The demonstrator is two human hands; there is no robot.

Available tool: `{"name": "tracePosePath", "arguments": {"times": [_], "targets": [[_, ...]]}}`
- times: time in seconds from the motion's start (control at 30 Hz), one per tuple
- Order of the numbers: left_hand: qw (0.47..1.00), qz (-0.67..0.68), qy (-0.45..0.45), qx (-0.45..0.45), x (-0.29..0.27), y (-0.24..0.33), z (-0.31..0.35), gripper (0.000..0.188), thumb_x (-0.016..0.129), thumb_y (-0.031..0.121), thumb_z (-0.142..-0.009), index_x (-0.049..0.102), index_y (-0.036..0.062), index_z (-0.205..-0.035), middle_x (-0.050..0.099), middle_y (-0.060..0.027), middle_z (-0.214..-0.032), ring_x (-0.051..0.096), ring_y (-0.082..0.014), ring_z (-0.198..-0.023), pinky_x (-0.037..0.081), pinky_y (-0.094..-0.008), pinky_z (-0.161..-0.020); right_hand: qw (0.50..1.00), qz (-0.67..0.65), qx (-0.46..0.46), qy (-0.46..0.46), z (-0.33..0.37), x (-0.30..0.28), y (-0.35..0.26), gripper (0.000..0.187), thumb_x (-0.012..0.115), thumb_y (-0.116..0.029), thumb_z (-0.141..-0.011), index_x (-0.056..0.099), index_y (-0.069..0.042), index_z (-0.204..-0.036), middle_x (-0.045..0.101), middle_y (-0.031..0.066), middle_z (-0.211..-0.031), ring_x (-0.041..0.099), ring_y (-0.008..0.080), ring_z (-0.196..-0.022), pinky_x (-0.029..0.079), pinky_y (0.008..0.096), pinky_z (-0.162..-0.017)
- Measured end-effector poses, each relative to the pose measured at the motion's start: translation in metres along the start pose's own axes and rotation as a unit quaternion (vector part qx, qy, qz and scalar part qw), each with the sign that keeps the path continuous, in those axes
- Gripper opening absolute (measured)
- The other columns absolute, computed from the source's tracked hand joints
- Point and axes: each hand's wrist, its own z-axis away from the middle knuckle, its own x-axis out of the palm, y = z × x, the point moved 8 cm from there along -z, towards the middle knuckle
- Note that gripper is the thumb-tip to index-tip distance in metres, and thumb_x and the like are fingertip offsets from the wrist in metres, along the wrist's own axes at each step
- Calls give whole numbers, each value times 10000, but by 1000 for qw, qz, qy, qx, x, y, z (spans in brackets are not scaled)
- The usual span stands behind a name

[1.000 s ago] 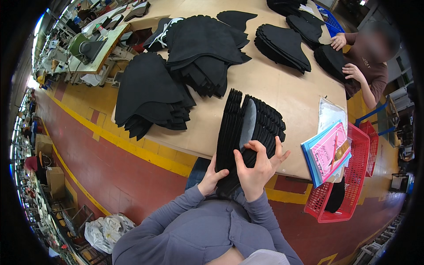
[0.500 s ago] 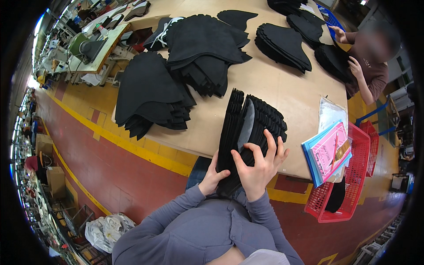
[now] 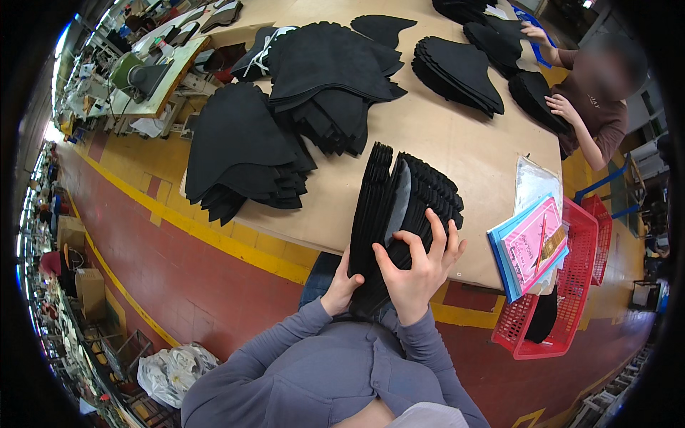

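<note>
Black stack [image 3: 369, 221], kinda slide-prone imo

Head view: pieces could splay or slip off the near edge if the left grip [image 3: 340, 291] eases up, since the stack's lower end pokes past the bench [image 3: 314, 214]. It's around the centre of the frame, between both hands: left clasps its lower left side, right grip [image 3: 415, 279] has fingers spread over its right side. Can't tell if thumb and index pinch anything.

On the table [image 3: 485, 164], piles of pieces [image 3: 328, 64] lie behind the near stack [image 3: 369, 210], notebooks [image 3: 524, 250] to its right.
</note>
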Motion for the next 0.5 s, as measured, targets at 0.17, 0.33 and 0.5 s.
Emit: {"name": "tracePosePath", "arguments": {"times": [0.17,0.33,0.5], "targets": [[1000,17,-1,1,0,-2,2,999,764,429,-803,170,80,-1526,368,-91,-1476,385,-200,-1341,330,-348,-1105,1000,6,13,-1,1,4,5,139,713,-178,-661,699,-186,-799,505,25,-1369,299,333,-1365,95,580,-1159],[1000,15,1,-5,2,3,3,861,723,344,-867,214,82,-1509,416,-88,-1433,426,-193,-1305,359,-343,-1082,999,35,-36,4,2,3,-7,145,695,-162,-674,732,-206,-807,517,11,-1385,314,346,-1356,126,565,-1157],[1000,24,12,-3,5,7,4,822,714,336,-876,239,79,-1496,426,-85,-1420,432,-192,-1298,366,-339,-1075,999,15,-37,-8,-3,3,-10,94,770,-288,-702,742,-211,-748,521,-17,-1388,303,348,-1352,158,549,-1147]]}}
